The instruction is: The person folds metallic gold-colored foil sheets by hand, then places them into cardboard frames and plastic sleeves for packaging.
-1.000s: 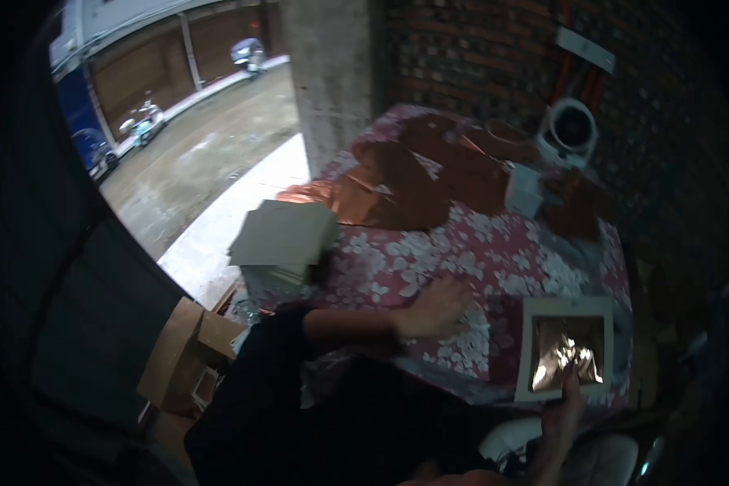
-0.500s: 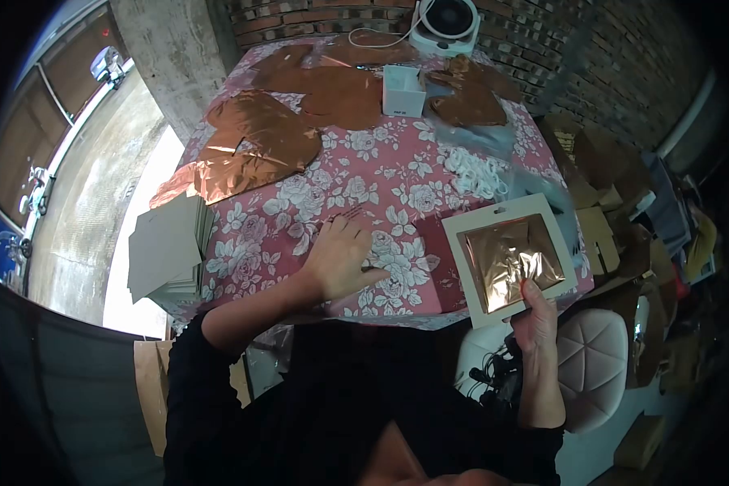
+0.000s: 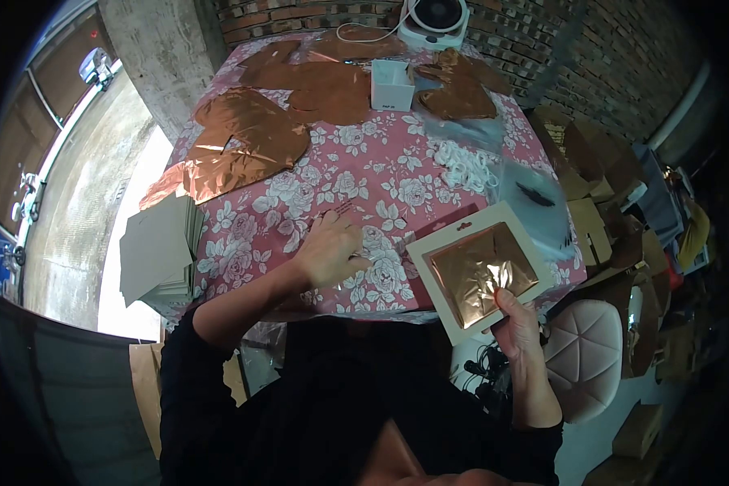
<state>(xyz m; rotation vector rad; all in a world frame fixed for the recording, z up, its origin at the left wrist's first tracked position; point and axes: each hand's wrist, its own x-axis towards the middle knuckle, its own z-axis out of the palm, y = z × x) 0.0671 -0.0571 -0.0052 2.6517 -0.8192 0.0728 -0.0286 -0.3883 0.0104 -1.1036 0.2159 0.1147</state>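
My right hand (image 3: 517, 326) grips the lower edge of a pale card frame (image 3: 428, 274), its thumb on the shiny copper foil (image 3: 484, 271) in the middle. The card is tilted and held over the table's front right edge. My left hand (image 3: 330, 249) is over the flowered cloth, palm down, thumb apart and fingers slightly bent, with nothing visible in it. Small reddish print (image 3: 342, 207) shows at its fingertips; what bears it is hard to make out. Left of that hand lies a stack of grey cards (image 3: 155, 249).
Copper foil shapes (image 3: 251, 142) lie at the table's back left, more (image 3: 458, 93) at the back right. A white box (image 3: 392, 87), white cord (image 3: 466, 168), clear plastic bags (image 3: 535, 212) and a fan (image 3: 436, 20) are also there. A stool (image 3: 583, 360) stands at the right.
The card in my right hand has moved left and tilted more. My left thumb has drawn closer to its fingers. The whole view has shifted slightly.
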